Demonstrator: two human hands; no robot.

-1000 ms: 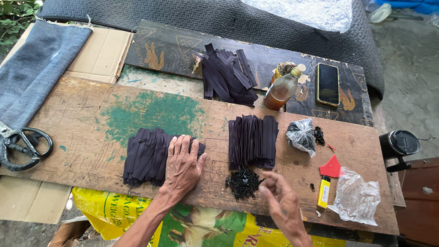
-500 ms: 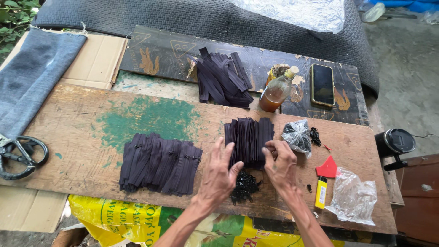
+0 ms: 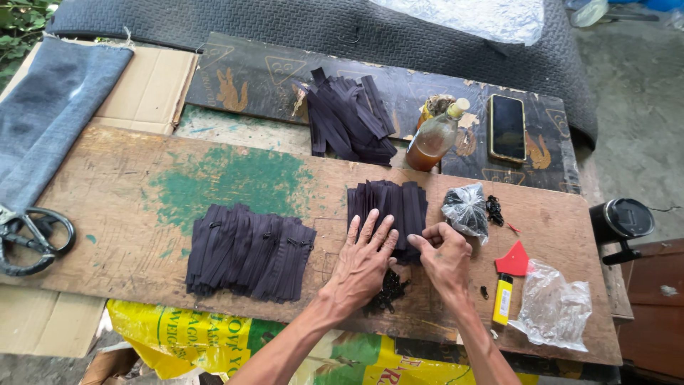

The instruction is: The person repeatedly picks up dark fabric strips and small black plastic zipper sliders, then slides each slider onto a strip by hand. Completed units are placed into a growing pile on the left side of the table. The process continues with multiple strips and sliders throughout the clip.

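My left hand (image 3: 365,258) lies flat with fingers spread on the near end of a stack of dark zipper strips (image 3: 388,208) in the middle of the wooden board (image 3: 142,192). Beside it, my right hand (image 3: 446,258) pinches the right near edge of the same stack. A small heap of black zipper sliders (image 3: 385,294) sits just under my left wrist. A wider row of dark zipper strips (image 3: 249,251) lies to the left of my left hand. A third pile of strips (image 3: 349,117) rests on the dark panel farther back.
Large scissors (image 3: 32,239) lie at the left edge, with grey cloth (image 3: 53,114) on cardboard behind. A bottle of amber liquid (image 3: 436,139), a phone (image 3: 507,127), plastic bags (image 3: 467,208) (image 3: 552,305), a red scraper (image 3: 514,261) and a yellow lighter (image 3: 503,299) are to the right.
My left hand left the wide left row and moved right onto the middle stack. My right hand rose from the board's near edge to the stack's right corner.
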